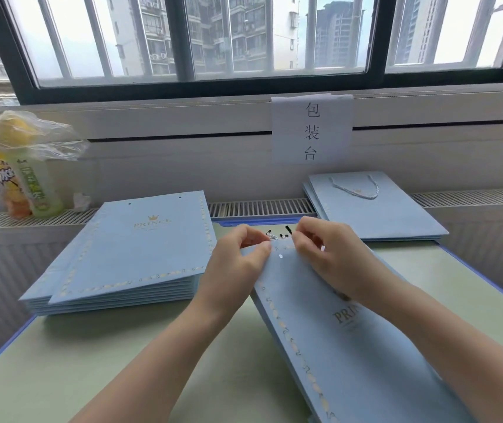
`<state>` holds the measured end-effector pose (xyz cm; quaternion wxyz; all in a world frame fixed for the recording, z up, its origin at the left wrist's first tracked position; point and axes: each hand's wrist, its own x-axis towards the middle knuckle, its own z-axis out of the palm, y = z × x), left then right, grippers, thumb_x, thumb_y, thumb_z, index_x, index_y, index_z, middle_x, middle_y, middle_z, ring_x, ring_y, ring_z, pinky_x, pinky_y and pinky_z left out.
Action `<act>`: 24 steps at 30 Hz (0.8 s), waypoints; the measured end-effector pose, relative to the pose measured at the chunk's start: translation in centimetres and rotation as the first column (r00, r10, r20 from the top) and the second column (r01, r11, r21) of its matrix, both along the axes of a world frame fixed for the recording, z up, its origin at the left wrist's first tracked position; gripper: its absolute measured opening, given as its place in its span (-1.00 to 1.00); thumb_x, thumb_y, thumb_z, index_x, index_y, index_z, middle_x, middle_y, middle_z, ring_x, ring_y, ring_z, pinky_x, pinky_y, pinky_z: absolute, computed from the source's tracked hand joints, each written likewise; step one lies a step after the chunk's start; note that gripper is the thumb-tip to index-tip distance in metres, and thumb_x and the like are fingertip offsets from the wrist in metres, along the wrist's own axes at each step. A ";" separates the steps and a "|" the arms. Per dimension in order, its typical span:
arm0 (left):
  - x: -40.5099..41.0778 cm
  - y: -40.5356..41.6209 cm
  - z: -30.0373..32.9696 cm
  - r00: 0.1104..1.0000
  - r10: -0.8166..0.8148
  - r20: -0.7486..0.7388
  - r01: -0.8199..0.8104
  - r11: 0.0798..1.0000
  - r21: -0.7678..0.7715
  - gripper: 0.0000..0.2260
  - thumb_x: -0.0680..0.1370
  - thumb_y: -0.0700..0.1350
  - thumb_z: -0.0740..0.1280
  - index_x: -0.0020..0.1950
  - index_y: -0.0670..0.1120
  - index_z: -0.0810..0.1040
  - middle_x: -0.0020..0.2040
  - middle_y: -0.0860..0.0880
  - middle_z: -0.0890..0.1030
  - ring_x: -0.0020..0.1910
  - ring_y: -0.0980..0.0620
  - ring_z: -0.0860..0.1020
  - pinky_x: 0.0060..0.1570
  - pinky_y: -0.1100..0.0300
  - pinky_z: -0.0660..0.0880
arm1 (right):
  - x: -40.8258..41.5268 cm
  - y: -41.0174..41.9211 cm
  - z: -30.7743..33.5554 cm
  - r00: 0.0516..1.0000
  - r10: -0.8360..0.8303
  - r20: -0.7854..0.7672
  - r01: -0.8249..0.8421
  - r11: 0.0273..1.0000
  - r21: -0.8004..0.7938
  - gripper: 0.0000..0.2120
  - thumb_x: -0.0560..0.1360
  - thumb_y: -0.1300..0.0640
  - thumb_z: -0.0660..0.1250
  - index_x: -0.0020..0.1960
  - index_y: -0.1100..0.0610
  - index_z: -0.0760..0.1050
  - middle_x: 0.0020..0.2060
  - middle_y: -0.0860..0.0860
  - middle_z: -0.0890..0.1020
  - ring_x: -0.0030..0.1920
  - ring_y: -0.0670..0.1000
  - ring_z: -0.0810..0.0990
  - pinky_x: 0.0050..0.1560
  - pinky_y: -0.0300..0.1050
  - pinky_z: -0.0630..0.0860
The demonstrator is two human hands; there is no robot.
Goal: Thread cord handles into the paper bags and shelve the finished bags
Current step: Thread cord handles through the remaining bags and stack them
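A flat light-blue paper bag (351,346) with gold print lies in front of me, its top edge pointing away. My left hand (238,261) pinches that top edge beside a punched hole (280,256). My right hand (326,248) is curled over the top edge to the right; what its fingers hold is hidden. Small cord ends with black tips (279,235) show between the two hands. A stack of unthreaded blue bags (128,257) lies at the left. At the back right lie bags with a cord handle (357,187) fitted.
The green table (91,361) has a blue rim. Drink bottles under a plastic bag (21,166) stand on the radiator ledge at the far left. A paper sign (311,129) hangs on the wall below the window.
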<state>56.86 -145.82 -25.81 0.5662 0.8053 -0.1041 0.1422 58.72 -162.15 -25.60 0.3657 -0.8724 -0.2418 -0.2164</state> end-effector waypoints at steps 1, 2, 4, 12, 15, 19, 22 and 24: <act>-0.1 0.0 0.1 1.000 -0.009 -0.001 0.009 1.000 -0.011 -0.90 0.56 -0.18 0.30 -0.14 -0.05 0.54 -0.18 0.05 0.58 -0.17 0.14 0.52 -0.17 0.29 0.39 | -0.2 0.1 0.1 0.999 0.018 -0.038 -0.018 1.000 0.023 -0.74 0.52 0.13 0.19 -0.34 0.13 0.34 -0.46 -0.07 0.38 -0.41 -0.11 0.29 -0.34 -0.17 0.26; -0.1 0.0 0.2 1.000 -0.022 -0.008 0.022 0.999 -0.026 -0.91 0.56 -0.17 0.30 -0.14 -0.06 0.54 -0.18 0.04 0.58 -0.16 0.13 0.52 -0.15 0.27 0.40 | -0.3 0.1 0.2 0.997 0.040 -0.069 -0.038 0.999 0.031 -0.73 0.50 0.12 0.18 -0.36 0.17 0.30 -0.46 -0.07 0.35 -0.42 -0.12 0.26 -0.36 -0.18 0.22; -0.2 0.1 0.3 0.998 -0.055 -0.032 0.053 0.997 -0.063 -0.91 0.57 -0.15 0.30 -0.13 -0.07 0.55 -0.17 0.02 0.59 -0.16 0.10 0.52 -0.11 0.24 0.43 | -0.5 0.2 0.5 0.987 0.092 -0.131 -0.089 0.996 0.026 -0.69 0.52 0.19 0.19 -0.37 0.20 0.25 -0.46 -0.05 0.31 -0.43 -0.13 0.24 -0.39 -0.19 0.17; -0.2 0.2 0.2 0.996 -0.078 -0.037 0.074 0.990 -0.119 -0.87 0.57 -0.17 0.31 -0.19 -0.10 0.55 -0.26 0.04 0.57 -0.23 0.10 0.51 -0.16 0.23 0.43 | -0.6 -0.2 1.0 0.908 0.242 -0.341 -0.258 0.966 0.001 -0.71 0.48 0.12 0.16 -0.38 0.17 0.25 -0.46 -0.04 0.22 -0.43 -0.10 0.19 -0.40 -0.16 0.13; -0.3 0.3 0.4 0.994 -0.095 -0.060 0.084 0.982 -0.169 -0.81 0.59 -0.14 0.28 -0.21 -0.11 0.57 -0.30 0.02 0.59 -0.28 0.08 0.53 -0.21 0.23 0.44 | -0.7 -0.1 1.0 0.908 0.232 -0.349 -0.240 0.971 0.019 -0.66 0.53 0.11 0.17 -0.40 0.14 0.25 -0.49 -0.06 0.24 -0.44 -0.08 0.20 -0.40 -0.14 0.14; -0.3 0.4 1.0 0.964 -0.147 -0.220 0.055 0.925 -0.376 -0.52 0.64 0.01 0.12 -0.37 -0.09 0.65 -0.35 -0.08 0.64 -0.36 0.02 0.58 -0.23 0.19 0.48 | -0.8 -0.1 1.0 0.943 0.192 -0.272 -0.188 0.981 0.041 -0.60 0.61 0.11 0.15 -0.41 0.07 0.35 -0.56 -0.14 0.35 -0.49 -0.11 0.24 -0.43 -0.23 0.21; -0.2 0.8 1.2 0.948 -0.169 -0.271 0.049 0.915 -0.400 -0.48 0.65 0.00 0.09 -0.41 -0.15 0.58 -0.42 -0.09 0.59 -0.43 0.04 0.54 -0.29 0.21 0.46 | -0.9 0.1 1.0 0.941 0.221 -0.257 -0.219 0.975 0.036 -0.62 0.60 0.10 0.18 -0.39 0.06 0.41 -0.54 -0.15 0.38 -0.48 -0.13 0.27 -0.42 -0.29 0.23; 0.0 1.0 1.0 0.939 -0.199 -0.279 0.093 0.932 -0.352 -0.57 0.63 -0.04 0.13 -0.36 -0.19 0.50 -0.44 -0.09 0.54 -0.44 0.02 0.50 -0.34 0.24 0.42 | -0.9 0.2 0.9 0.940 0.232 -0.250 -0.241 0.971 -0.006 -0.66 0.58 0.10 0.23 -0.37 0.04 0.45 -0.50 -0.16 0.42 -0.44 -0.16 0.30 -0.37 -0.33 0.25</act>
